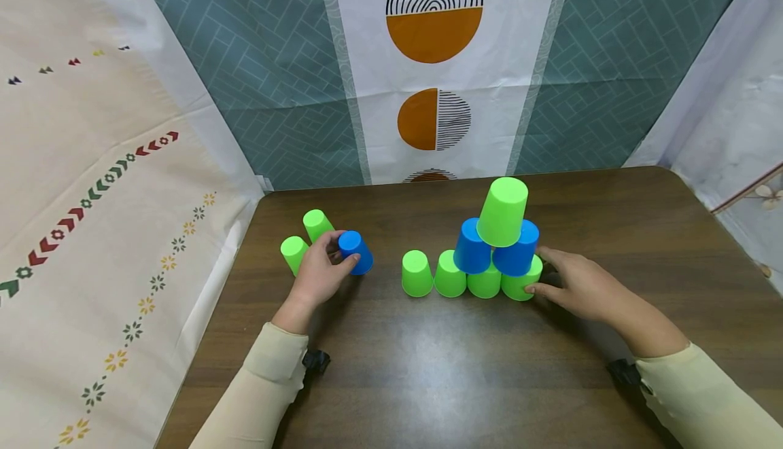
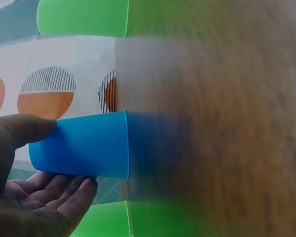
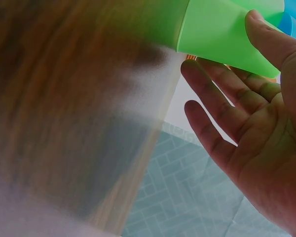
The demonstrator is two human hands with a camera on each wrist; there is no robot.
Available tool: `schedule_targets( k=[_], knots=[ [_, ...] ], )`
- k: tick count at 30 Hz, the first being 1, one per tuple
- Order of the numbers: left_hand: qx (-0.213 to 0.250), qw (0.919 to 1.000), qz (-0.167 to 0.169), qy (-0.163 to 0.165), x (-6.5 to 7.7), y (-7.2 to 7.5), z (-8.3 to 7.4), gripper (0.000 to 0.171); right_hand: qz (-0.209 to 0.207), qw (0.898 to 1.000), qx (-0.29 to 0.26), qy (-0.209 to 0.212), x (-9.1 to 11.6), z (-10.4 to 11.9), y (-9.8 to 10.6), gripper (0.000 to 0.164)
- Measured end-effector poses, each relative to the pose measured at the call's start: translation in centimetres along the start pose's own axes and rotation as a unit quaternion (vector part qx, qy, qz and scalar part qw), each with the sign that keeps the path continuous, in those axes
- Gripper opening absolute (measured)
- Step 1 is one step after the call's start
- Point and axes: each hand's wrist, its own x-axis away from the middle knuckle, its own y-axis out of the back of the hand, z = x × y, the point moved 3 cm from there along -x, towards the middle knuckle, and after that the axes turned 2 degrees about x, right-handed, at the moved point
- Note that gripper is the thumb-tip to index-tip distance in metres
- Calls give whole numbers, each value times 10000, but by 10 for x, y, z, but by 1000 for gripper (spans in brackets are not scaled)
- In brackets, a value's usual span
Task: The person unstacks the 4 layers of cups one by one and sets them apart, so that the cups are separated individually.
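Note:
A blue cup (image 1: 355, 252) stands upside down on the left of the table, and my left hand (image 1: 318, 267) holds it between thumb and fingers. In the left wrist view the thumb lies on one side of that blue cup (image 2: 84, 145) and the fingers on the other. To the right is a row of several upturned green cups. Two blue cups (image 1: 472, 248) sit on the row's right part, with one green cup (image 1: 504, 208) on top of them. At the row's right end my right hand (image 1: 581, 286) grips the last green cup (image 1: 517, 287) from the side.
Two more upturned green cups, one farther back (image 1: 317, 223) and one nearer (image 1: 293, 252), stand beside the left hand. The brown wooden table (image 1: 428, 374) ends at a patterned cloth (image 1: 275, 96) behind. A pale embroidered cloth (image 1: 122, 231) hangs along the left.

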Motion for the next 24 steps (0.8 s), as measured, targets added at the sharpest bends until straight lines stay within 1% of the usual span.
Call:
schedule_targets(
  k=[6, 10, 14, 17, 20, 24],
  knots=[
    [27, 10000, -47, -34, 0, 0, -2, 60, -2, 10000, 11, -4, 0, 0, 0, 69],
    [195, 9993, -213, -238, 0, 1, -9, 64, 6, 10000, -12, -6, 0, 0, 0, 68],
    [174, 9974, -476, -519, 1, 5, -24, 65, -2, 10000, -19, 12, 0, 1, 0, 68],
    [164, 9954, -578, -745, 1, 7, -39, 66, -19, 10000, -9, 34, 0, 1, 0, 67],
    [243, 9939, -548, -927, 1, 6, -55, 66, -26, 10000, -1, 44, 0, 1, 0, 67],
    [362, 9929, -375, -1073, 0, -2, -77, 68, -18, 10000, 17, 40, 0, 1, 0, 67]
  ],
)
